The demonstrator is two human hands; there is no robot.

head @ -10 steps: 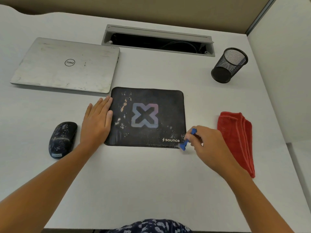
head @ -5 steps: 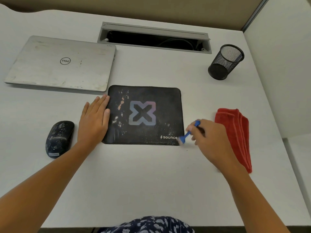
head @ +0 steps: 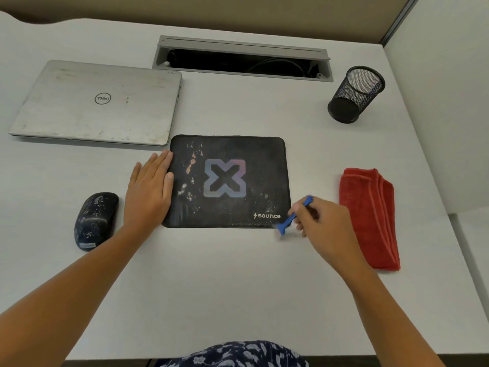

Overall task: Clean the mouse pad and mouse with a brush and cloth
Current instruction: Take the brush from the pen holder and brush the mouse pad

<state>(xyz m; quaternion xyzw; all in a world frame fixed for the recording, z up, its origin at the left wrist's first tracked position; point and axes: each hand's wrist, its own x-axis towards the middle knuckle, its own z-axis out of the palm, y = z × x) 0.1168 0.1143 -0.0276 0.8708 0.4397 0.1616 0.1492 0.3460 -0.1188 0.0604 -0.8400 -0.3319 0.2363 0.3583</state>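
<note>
right hand (head: 326,223) clamped on blue brush (head: 292,217) | left hand (head: 148,192) flat, fingers together, on mouse pad (head: 229,181) edge | white desk (head: 238,282), cubicle walls | brush head at pad's near-right corner

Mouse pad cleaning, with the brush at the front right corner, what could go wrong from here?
1. The brush is sweeping at the mouse pad's front right edge, so crumbs may land on the desk toward the person's lap.
2. The left hand presses only the pad's left edge; hard strokes could shift or lift the right side.
3. The red cloth lies just right of the right hand, so flicked dirt might soil it before wiping.
</note>
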